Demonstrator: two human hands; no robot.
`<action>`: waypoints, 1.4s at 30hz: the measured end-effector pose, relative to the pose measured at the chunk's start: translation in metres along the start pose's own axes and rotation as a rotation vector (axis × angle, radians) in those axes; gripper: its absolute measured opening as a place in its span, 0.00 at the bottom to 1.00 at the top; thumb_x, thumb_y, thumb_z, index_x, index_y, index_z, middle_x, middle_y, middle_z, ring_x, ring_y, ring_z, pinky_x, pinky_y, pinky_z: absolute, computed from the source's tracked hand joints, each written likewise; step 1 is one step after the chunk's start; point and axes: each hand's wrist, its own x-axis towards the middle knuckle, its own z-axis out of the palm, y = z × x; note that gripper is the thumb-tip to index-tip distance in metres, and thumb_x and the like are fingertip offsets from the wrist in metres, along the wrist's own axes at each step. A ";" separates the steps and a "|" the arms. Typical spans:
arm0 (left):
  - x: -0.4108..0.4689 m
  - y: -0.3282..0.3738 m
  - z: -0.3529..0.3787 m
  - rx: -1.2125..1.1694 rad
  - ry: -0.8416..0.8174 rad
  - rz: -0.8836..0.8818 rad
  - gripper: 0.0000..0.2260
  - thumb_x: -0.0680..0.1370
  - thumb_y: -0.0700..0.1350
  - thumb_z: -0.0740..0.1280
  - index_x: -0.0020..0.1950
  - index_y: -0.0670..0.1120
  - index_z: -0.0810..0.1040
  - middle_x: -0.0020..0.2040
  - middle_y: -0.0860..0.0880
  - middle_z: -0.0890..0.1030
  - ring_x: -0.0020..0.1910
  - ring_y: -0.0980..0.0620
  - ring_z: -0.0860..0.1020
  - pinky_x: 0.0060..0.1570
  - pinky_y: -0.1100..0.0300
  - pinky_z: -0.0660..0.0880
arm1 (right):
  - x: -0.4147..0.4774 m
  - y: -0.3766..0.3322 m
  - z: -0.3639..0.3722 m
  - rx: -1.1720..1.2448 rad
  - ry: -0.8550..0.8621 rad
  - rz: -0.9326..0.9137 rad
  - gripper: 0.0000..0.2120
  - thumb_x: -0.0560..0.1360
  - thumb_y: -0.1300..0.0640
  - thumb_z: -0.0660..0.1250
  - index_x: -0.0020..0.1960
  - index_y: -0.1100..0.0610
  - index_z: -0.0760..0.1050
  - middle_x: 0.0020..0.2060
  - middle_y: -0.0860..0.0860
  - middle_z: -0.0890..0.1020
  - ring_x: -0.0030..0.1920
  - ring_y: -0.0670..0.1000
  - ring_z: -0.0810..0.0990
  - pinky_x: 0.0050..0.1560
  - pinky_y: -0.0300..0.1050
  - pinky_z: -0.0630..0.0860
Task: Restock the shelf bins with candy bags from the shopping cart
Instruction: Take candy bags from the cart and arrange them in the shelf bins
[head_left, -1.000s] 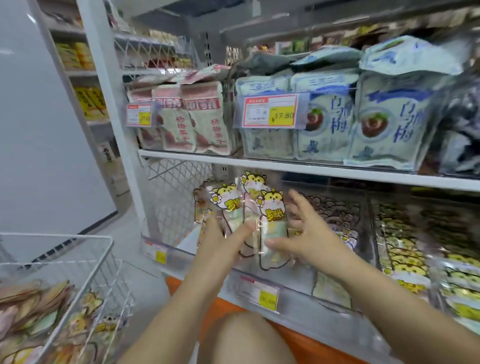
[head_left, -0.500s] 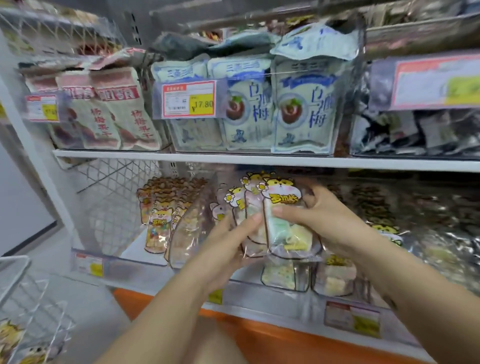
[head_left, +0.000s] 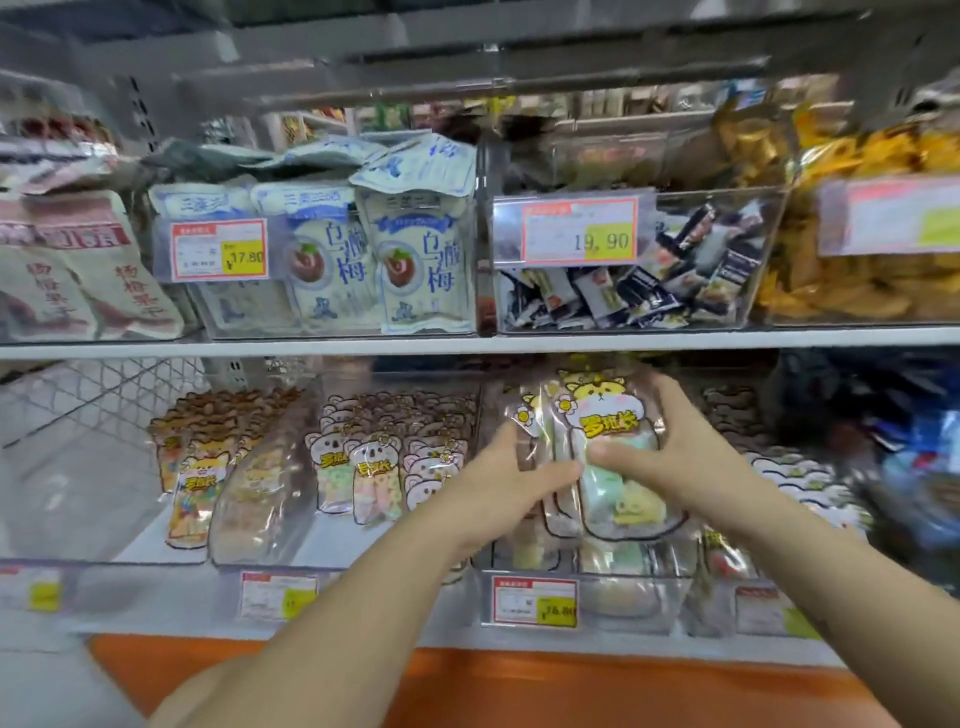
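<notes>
A small stack of clear candy bags (head_left: 605, 431) with yellow hamster print is held upright between both hands, just above a clear shelf bin (head_left: 644, 597) on the lower shelf. My left hand (head_left: 506, 480) grips the stack's left side, thumb across the front. From the right, my right hand (head_left: 675, 457) wraps the stack, thumb on the front and fingers behind it. A few similar bags lie low in that bin. The shopping cart is out of view.
Left of that bin stand clear bins of koala-print bags (head_left: 379, 467) and dog-print bags (head_left: 200, 473). The upper shelf (head_left: 467, 343) hangs close over the hands, carrying plum bags (head_left: 415, 260) and small dark packets (head_left: 623, 291). Price tags line the shelf front; an orange base runs below.
Both hands carried the candy bags rightward along the lower shelf to a bin farther right. The view panned right with them and the cart dropped out of sight.
</notes>
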 end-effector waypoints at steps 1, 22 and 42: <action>0.005 0.001 0.003 0.040 -0.017 -0.009 0.40 0.67 0.70 0.71 0.71 0.51 0.65 0.63 0.57 0.77 0.60 0.56 0.77 0.61 0.57 0.75 | -0.001 0.006 -0.003 -0.035 0.013 0.004 0.50 0.59 0.33 0.78 0.74 0.44 0.59 0.63 0.27 0.71 0.62 0.30 0.72 0.63 0.44 0.74; 0.007 -0.023 0.026 0.463 -0.167 -0.111 0.33 0.74 0.60 0.74 0.70 0.48 0.61 0.47 0.56 0.79 0.41 0.60 0.76 0.38 0.65 0.74 | -0.010 0.032 -0.009 -0.668 -0.258 -0.133 0.34 0.72 0.40 0.71 0.71 0.33 0.56 0.61 0.41 0.70 0.60 0.44 0.70 0.69 0.49 0.64; 0.006 -0.027 -0.008 1.377 -0.029 0.057 0.43 0.74 0.57 0.74 0.80 0.59 0.50 0.80 0.48 0.51 0.80 0.41 0.43 0.73 0.30 0.40 | -0.011 0.047 0.056 -0.388 -0.346 0.045 0.40 0.74 0.51 0.74 0.77 0.36 0.55 0.79 0.41 0.43 0.76 0.50 0.62 0.71 0.44 0.64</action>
